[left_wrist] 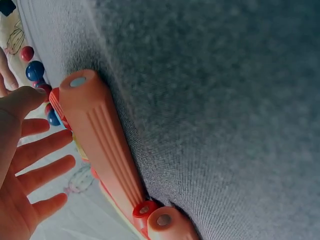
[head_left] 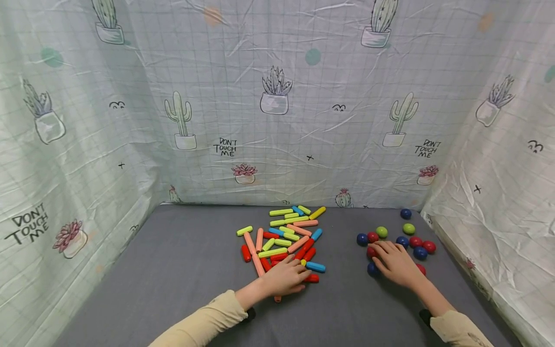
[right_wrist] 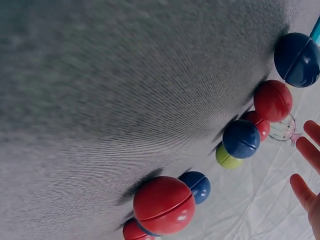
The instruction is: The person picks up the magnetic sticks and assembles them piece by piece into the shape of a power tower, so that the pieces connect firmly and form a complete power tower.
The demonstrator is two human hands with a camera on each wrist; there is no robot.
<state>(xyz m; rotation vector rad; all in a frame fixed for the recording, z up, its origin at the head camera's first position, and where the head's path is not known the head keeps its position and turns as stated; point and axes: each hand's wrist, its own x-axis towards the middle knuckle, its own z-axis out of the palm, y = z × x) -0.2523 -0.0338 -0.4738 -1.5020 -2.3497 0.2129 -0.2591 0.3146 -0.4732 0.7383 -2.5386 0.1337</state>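
My left hand (head_left: 285, 278) hovers palm down over the near side of a pile of coloured ribbed rods, its fingers spread and holding nothing. Close below it in the left wrist view lies an orange rod (left_wrist: 102, 130) with a metal dot in its end; a red rod (head_left: 245, 253) sits at the pile's left. Over a loose group of balls, my right hand (head_left: 395, 262) reaches with extended fingers and nothing gripped. Under its fingertips is a red ball (head_left: 371, 252), with a blue ball (head_left: 373, 269) beside the thumb. Seamed red and blue balls (right_wrist: 241, 139) show in the right wrist view.
Rods in lime, blue, orange, red and yellow spread over the middle of the dark grey table (head_left: 182, 270). More balls lie at the right, with a blue ball (head_left: 405, 213) near the back edge. A cactus-print curtain (head_left: 277, 130) encloses the back and sides.
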